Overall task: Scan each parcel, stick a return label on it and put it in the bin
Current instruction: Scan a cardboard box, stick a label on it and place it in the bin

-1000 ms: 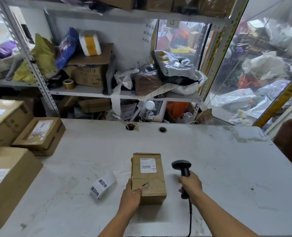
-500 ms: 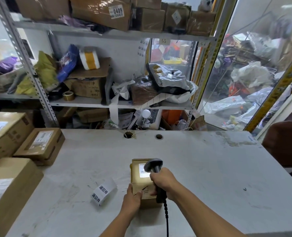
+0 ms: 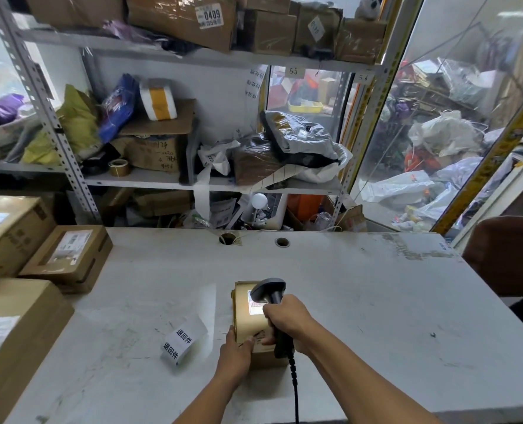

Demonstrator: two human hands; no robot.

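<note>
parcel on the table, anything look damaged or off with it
The small parcel has a dark scuffed tear on its top near the left hand steadying it. Its shipping label glows washed out under the scanner held in the right hand. Otherwise it sits flat and closed.

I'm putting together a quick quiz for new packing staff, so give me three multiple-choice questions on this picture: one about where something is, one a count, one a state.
1. Where does the strip of return labels lie?
A. left of the small parcel
B. on the shelf
C. on the chair

2. How many round holes are at the table's far edge?
A. one
B. two
C. four

3. What is the right hand doing?
A. resting flat
B. holding the scanner over the parcel's shipping label
C. peeling a label

Answers: 1 A, it lies on the table left of the small parcel; 2 B, two holes side by side; 3 B, it grips the scanner above the lit shipping label.
</note>
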